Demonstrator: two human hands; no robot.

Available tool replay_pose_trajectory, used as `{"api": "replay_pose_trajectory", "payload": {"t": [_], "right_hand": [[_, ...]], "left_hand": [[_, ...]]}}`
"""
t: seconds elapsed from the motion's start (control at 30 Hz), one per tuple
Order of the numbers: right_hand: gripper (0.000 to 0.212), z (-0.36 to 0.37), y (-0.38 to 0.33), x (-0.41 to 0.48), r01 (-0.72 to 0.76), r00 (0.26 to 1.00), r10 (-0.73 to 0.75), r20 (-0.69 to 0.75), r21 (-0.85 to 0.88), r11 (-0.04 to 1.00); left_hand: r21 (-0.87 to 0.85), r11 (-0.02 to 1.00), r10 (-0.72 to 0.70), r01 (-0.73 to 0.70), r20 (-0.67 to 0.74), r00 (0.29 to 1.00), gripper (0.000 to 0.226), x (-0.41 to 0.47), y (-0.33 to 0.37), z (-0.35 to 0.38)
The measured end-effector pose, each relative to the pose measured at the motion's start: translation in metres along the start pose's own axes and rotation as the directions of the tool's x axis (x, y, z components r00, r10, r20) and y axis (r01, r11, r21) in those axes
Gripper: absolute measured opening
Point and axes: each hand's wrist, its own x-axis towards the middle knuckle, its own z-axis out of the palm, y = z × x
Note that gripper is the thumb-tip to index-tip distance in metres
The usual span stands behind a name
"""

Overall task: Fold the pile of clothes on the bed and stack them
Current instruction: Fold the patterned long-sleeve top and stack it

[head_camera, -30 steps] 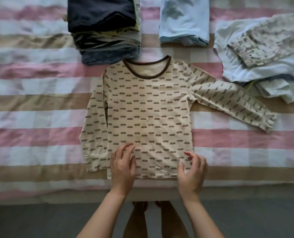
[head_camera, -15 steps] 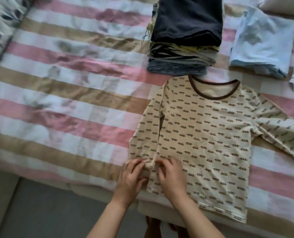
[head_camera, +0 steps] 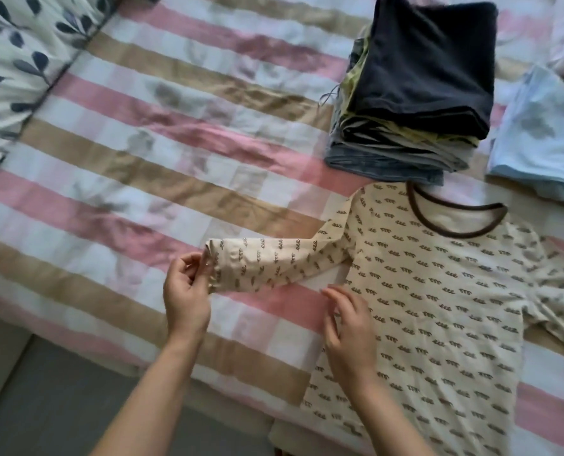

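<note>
Left hand [head_camera: 185, 296] is pinching the cuff of one sleeve [head_camera: 267, 263] of a cream long-sleeved shirt [head_camera: 438, 307] printed with small brown marks, drawing it sideways. Right hand [head_camera: 349, 330], fingers relaxed and gripping nothing, is lying over the shirt's side edge. The shirt is lying flat on a pink, tan and white striped bedspread [head_camera: 142, 159], just beside a stack of folded dark clothes [head_camera: 422, 87].

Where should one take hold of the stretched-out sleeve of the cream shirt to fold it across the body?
At the cuff, coming from its free outer end, where the left hand pinches it. The sleeve lies straight out from the shirt, so probably the cuff carries the whole length over in one move.
</note>
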Motion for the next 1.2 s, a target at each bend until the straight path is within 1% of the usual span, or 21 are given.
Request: {"api": "replay_pose_trajectory", "payload": {"t": [0.03,0.1,0.17,0.23,0.3,0.33,0.4,0.47,0.5,0.57,0.63,0.67,0.7,0.8,0.93,1.03,1.1,1.17,1.2], "right_hand": [[0.039,0.005,-0.004,0.013,0.013,1.0,-0.012,0.026,-0.044,0.999],[0.05,0.015,-0.009,0.039,0.035,0.989,-0.008,0.151,-0.18,0.983],[0.058,0.026,-0.006,0.067,0.076,0.958,0.031,0.284,-0.358,0.931],[0.061,0.034,-0.003,0.086,0.095,0.925,0.098,0.367,-0.474,0.875],[0.062,0.041,-0.002,0.092,0.098,0.907,0.135,0.398,-0.513,0.853],[0.062,0.044,-0.003,0.091,0.104,0.907,0.133,0.399,-0.52,0.848],[0.062,0.045,-0.001,0.087,0.113,0.93,0.093,0.355,-0.519,0.847],[0.064,0.04,0.003,0.087,0.08,0.948,0.093,0.305,-0.51,0.857],[0.063,0.037,0.004,0.088,0.057,0.951,0.107,0.291,-0.504,0.862],[0.055,0.029,0.002,0.091,0.031,0.967,0.095,0.238,-0.476,0.879],[0.045,0.022,-0.002,0.092,0.05,0.995,-0.011,0.098,-0.407,0.912],[0.043,0.021,-0.004,0.095,0.074,0.997,-0.061,0.044,-0.387,0.919],[0.042,0.02,-0.005,0.097,0.092,0.996,-0.083,0.039,-0.379,0.921],[0.04,0.026,-0.006,0.112,0.109,0.985,-0.051,0.167,-0.361,0.926],[0.033,0.033,-0.008,0.145,0.089,0.986,-0.029,0.165,-0.367,0.926],[0.026,0.033,-0.006,0.172,0.101,0.98,-0.02,0.197,-0.408,0.907],[0.015,0.033,-0.005,0.185,0.116,0.97,-0.005,0.242,-0.446,0.887],[0.008,0.034,-0.007,0.195,0.098,0.965,0.025,0.259,-0.451,0.887],[0.01,0.035,-0.008,0.198,0.091,0.973,0.013,0.232,-0.434,0.896]], "left_hand": [[-0.028,0.999,-0.044,0.043,-0.008,0.999,0.004,0.018,0.0,-0.002],[-0.073,0.99,-0.124,0.122,-0.021,0.992,0.012,0.048,-0.004,-0.006],[-0.104,0.976,-0.194,0.19,-0.023,0.981,0.014,0.071,-0.011,-0.005],[-0.079,0.974,-0.213,0.211,-0.019,0.977,0.018,0.086,-0.021,-0.004],[-0.027,0.979,-0.203,0.203,-0.016,0.979,0.024,0.092,-0.029,-0.003],[0.005,0.982,-0.188,0.188,-0.009,0.982,0.022,0.092,-0.031,-0.004],[0.092,0.986,-0.146,0.141,0.045,0.988,0.011,0.089,-0.029,-0.003],[0.195,0.977,-0.101,0.086,0.07,0.992,0.013,0.086,-0.025,-0.001],[0.214,0.975,-0.08,0.064,0.065,0.995,0.013,0.084,-0.023,0.0],[0.153,0.988,-0.024,0.02,0.026,0.999,0.015,0.079,-0.014,0.001],[0.088,0.994,0.069,-0.066,-0.023,0.997,0.019,0.075,-0.006,-0.002],[0.085,0.99,0.113,-0.11,-0.035,0.993,0.017,0.074,-0.005,-0.005],[0.092,0.987,0.139,-0.134,-0.041,0.99,0.014,0.072,-0.006,-0.008],[0.139,0.981,0.142,-0.136,-0.031,0.989,0.012,0.067,-0.014,-0.012],[0.202,0.971,0.134,-0.127,-0.021,0.991,0.011,0.06,-0.023,-0.012],[0.219,0.973,0.087,-0.071,-0.066,0.994,0.013,0.058,-0.032,-0.015],[0.221,0.974,0.06,-0.042,-0.077,0.995,0.015,0.056,-0.036,-0.017],[0.221,0.974,0.071,-0.049,-0.093,0.993,0.017,0.057,-0.039,-0.018],[0.235,0.97,0.095,-0.068,-0.103,0.99,0.02,0.059,-0.04,-0.018]]}}
